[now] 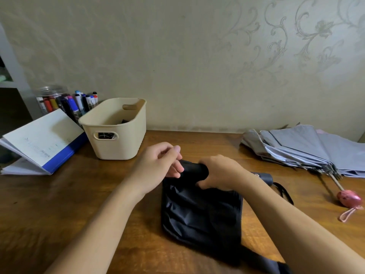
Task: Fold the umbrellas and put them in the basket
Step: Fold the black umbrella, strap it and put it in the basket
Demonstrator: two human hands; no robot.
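Observation:
A black umbrella point(199, 210) lies on the wooden table in front of me, its loose canopy spread toward me. My left hand point(158, 165) pinches the rolled far end of the fabric. Beside it, my right hand point(219, 173) is wrapped around the same rolled part. The umbrella's dark handle point(264, 177) pokes out to the right of my right hand. A beige basket point(116, 131) stands at the back left with something dark and patterned inside. A grey umbrella point(308, 149) with a pink handle point(348, 197) lies half collapsed at the right.
An open blue-edged notebook point(41, 143) leans left of the basket. A clear jar of markers point(65, 103) stands behind it by the wall. A pink wrist loop point(347, 214) trails from the pink handle near the right table edge.

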